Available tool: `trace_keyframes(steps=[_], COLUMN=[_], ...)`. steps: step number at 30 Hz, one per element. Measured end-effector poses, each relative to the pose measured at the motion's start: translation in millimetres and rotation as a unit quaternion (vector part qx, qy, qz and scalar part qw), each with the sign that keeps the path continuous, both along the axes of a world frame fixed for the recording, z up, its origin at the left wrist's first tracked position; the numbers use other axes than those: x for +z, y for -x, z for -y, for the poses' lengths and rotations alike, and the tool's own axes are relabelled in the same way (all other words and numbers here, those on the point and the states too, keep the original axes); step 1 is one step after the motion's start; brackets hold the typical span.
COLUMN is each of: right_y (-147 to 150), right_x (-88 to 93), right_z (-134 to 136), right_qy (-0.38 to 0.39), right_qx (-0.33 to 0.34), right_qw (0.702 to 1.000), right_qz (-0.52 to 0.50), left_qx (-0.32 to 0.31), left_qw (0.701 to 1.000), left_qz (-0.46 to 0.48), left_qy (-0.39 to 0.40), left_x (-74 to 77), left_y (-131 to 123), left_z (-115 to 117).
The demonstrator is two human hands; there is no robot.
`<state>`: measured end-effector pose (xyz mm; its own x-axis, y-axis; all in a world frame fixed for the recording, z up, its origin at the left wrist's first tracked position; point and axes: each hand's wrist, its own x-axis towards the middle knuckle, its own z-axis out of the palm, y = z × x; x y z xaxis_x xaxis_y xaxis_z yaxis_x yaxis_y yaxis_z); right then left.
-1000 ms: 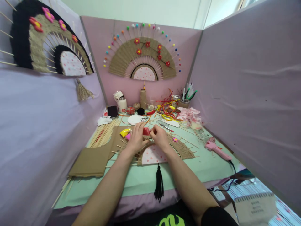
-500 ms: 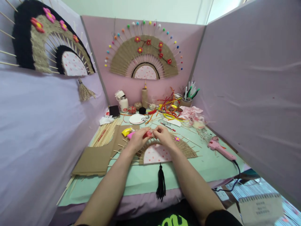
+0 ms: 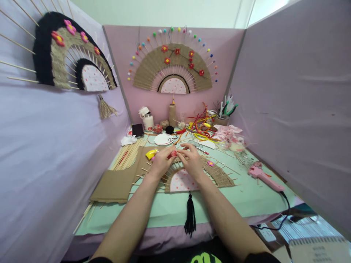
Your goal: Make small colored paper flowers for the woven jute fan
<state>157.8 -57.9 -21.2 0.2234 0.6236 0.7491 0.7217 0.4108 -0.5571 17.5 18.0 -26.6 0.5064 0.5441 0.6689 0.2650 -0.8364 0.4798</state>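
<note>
Left hand (image 3: 161,162) and right hand (image 3: 191,161) grip small red packet (image 3: 174,153) at fingertips, above woven fan (image 3: 222,176) on counter (image 3: 227,204). Yellow packet (image 3: 151,154) lies near left hand; black tassel (image 3: 190,217) hangs from fan's base.

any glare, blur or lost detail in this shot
Head view, top right: the bright patch looks washed out; head view, lower right: the notebook is too soft to read; head view, centre: the red piece shows little detail.
</note>
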Motion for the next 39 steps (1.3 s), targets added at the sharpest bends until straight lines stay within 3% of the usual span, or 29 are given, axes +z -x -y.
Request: trace_keyframes(steps=[8,23,32,39], right_y=[-2,-4,-5,-5], right_x=[-4.3,-4.1,-8.2,-8.4], right_z=[-3,-3,-4,-7], right_qy=[0.072,0.081,0.122,0.138], right_qx=[-0.02,-0.011,0.016,0.026], right_qw=[0.996,0.996,0.991,0.99], right_qz=[0.046,0.048,0.049,-0.019], left_qx=[0.041,0.036,0.067,0.066], left_qw=[0.998,0.998,0.995,0.995], left_qz=[-0.023,-0.04,-0.068,-0.075], left_qy=[-0.03,0.028,0.004,0.01], left_x=[-1.8,-1.6,-1.9,-2.0], left_y=[-7,-10,-7,-7], left_z=[8,14,10,12])
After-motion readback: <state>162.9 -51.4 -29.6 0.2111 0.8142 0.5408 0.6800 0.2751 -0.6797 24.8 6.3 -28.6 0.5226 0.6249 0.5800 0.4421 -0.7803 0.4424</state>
